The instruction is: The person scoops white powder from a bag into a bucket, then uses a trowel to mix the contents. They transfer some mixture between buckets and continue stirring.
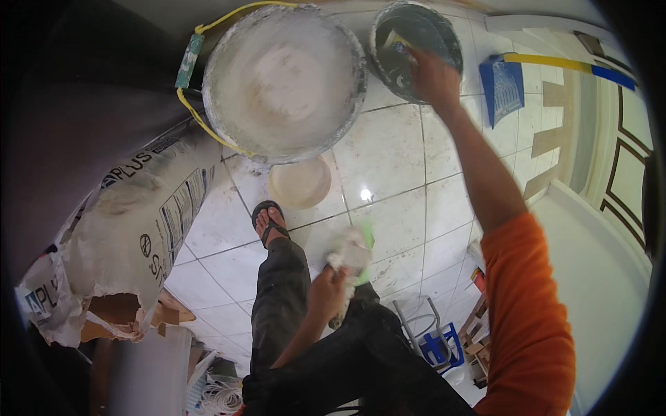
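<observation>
My right hand (431,75) reaches into the dark bucket (454,41) at the far right of centre. Its fingers close on a small flat yellow-and-white thing (397,41), whose kind I cannot make out. Low in the middle, over my legs, my left hand (326,295) grips a tool smeared with white plaster (352,255). Motion blurs this tool, and a light green part (367,239) shows along its right side. Beyond stands a large round tub (215,76) coated in pale powder or plaster, its yellow rope handle (198,123) hanging at the left.
A round pale lid or shallow dish (300,182) lies on the tiled floor (388,163) before the tub. At left leans a torn white sack (159,208). A blue dustpan (501,90) with a yellow handle stands at right. Coiled white cable (222,396) lies lower left.
</observation>
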Available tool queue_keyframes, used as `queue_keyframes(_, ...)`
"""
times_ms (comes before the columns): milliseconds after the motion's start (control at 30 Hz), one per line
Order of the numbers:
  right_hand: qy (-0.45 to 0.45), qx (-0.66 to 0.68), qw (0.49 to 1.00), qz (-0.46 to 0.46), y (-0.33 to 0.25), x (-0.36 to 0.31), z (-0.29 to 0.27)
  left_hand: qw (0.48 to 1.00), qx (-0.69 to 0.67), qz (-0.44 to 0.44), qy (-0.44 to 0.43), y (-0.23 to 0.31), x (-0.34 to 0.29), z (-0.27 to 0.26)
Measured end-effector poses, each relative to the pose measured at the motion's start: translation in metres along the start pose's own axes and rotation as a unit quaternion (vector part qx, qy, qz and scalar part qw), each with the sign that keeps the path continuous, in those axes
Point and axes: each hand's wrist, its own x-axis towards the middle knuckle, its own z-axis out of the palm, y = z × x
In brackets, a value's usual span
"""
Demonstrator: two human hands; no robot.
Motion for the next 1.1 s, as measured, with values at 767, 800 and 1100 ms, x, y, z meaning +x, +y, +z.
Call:
queue_keyframes(767,0.214,0.221,0.934,0.184,0.032,-0.050,0.005,0.974,0.159,-0.020,-0.160,0.034,0.007,-0.001)
queue_keyframes(800,0.214,0.247,0.922,0.207,0.027,-0.059,-0.003,0.974,0.160,-0.019,-0.160,0.034,0.006,0.001)
queue_keyframes(1100,0.205,0.338,0.908,0.137,-0.057,-0.202,-0.047,0.955,0.257,0.065,-0.133,0.004,-0.008,0.028)
